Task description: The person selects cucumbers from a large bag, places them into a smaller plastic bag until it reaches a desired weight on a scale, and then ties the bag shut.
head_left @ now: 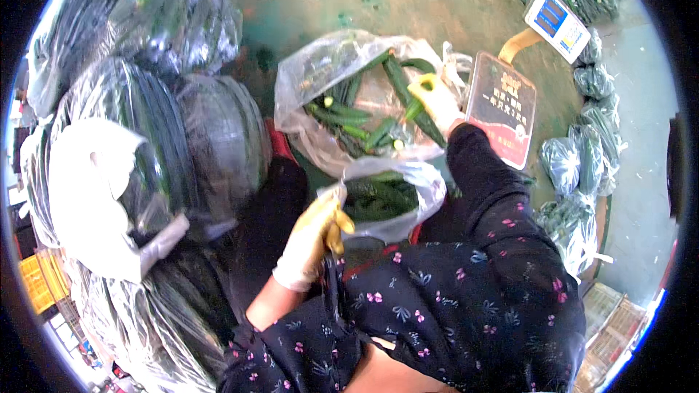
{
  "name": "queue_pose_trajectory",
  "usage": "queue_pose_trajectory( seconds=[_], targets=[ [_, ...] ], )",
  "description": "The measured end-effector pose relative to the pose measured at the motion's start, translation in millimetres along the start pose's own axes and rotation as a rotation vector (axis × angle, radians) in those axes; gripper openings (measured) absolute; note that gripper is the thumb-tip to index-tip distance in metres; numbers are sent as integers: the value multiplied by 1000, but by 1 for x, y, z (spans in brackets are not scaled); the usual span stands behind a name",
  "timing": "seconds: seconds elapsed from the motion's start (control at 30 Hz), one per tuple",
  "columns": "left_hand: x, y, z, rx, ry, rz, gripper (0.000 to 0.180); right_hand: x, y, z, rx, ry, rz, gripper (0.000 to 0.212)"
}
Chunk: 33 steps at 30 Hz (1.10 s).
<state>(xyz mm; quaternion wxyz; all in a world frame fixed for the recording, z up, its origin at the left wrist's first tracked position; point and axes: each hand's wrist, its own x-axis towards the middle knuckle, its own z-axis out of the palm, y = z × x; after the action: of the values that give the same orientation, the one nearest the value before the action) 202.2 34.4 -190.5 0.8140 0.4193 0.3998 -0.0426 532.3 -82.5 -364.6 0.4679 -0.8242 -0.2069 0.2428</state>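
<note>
A large clear plastic bag (298, 91) lies spread wide in front of me, with several loose cucumbers (348, 111) inside. My right hand (437, 98), in a white glove with yellow fingers, reaches over its right side and is closed around a cucumber (413, 110). Nearer to me is a smaller clear bag (429, 196) with its mouth spread, dark green cucumbers (378, 200) packed inside. At its left rim my left hand (317, 229), gloved the same way, pinches the plastic edge.
Big plastic sacks of cucumbers (145, 131) are heaped on the left, with white plastic (95, 189) over them. To the right stands a scale with a flat pan (499, 109) and a display (557, 23). Several filled bags (568, 225) line the right side. Yellow crates (40, 280) sit far left.
</note>
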Motion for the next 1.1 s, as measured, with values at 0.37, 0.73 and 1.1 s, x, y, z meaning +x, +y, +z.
queue_pose_trajectory(
  seconds=[0.37,0.73,1.1],
  targets=[
    [7,-28,-21,-215,70,139,40,-149,-165,-129,-464,-400,-395,34],
    [-27,-42,-20,-84,53,162,32,-186,1,40,-349,-451,-286,46],
    [-71,-31,-11,-109,103,369,31,-205,-94,-81,-1080,-656,-4,66]
  ],
)
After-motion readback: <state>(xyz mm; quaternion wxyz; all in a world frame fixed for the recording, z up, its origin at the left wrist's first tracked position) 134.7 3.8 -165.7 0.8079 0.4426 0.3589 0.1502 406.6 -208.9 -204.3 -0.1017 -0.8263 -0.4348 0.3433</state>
